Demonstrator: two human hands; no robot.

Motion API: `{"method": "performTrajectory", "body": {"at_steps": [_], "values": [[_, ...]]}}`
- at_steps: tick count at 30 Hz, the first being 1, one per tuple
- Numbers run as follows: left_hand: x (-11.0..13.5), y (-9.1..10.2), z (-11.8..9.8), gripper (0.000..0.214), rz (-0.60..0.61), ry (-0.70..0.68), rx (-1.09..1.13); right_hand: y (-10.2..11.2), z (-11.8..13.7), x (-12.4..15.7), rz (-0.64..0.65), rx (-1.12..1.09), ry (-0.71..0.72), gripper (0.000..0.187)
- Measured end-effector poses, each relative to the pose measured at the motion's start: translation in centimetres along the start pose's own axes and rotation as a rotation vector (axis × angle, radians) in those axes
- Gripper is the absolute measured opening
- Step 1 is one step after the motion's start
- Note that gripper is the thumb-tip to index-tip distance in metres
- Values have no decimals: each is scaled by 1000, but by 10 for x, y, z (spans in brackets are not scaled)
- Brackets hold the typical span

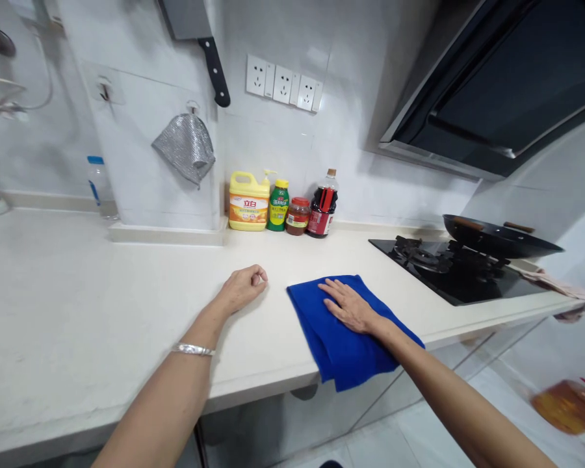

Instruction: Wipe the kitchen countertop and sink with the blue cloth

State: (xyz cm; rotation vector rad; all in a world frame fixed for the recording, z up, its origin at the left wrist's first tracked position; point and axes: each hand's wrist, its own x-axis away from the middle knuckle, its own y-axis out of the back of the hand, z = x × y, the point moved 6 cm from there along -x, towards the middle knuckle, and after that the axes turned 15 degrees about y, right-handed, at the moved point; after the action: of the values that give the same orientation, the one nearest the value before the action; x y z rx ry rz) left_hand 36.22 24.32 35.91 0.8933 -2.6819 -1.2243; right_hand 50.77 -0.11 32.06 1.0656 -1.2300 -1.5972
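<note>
A blue cloth point(322, 318) lies on the white countertop point(141, 305), and its near part hangs over the front edge. My right hand point(348, 305) rests flat on top of it, palm down with fingers stretched out, pressing rather than gripping. To the left of the cloth, my left hand point(244, 287) is on or just above the counter, its fingers loosely curled in and nothing visible in them. A silver bracelet point(194, 350) circles the left wrist.
Along the back wall stand a yellow detergent jug point(248, 205), a green bottle point(277, 207), a red-lidded jar point(298, 216) and a dark sauce bottle point(322, 207). On the right, a wok point(502, 239) sits on the gas stove point(448, 276). A cleaver point(214, 71) hangs above.
</note>
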Motion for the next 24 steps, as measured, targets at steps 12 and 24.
{"method": "performTrajectory", "body": {"at_steps": [12, 24], "values": [[-8, 4, -2, 33, -2, 170, -178, 8, -69, -15, -48, 128, -348, 56], [-11, 9, 2, 23, -56, 45, 215, 8, -68, -16, -84, 139, -315, 54]]}}
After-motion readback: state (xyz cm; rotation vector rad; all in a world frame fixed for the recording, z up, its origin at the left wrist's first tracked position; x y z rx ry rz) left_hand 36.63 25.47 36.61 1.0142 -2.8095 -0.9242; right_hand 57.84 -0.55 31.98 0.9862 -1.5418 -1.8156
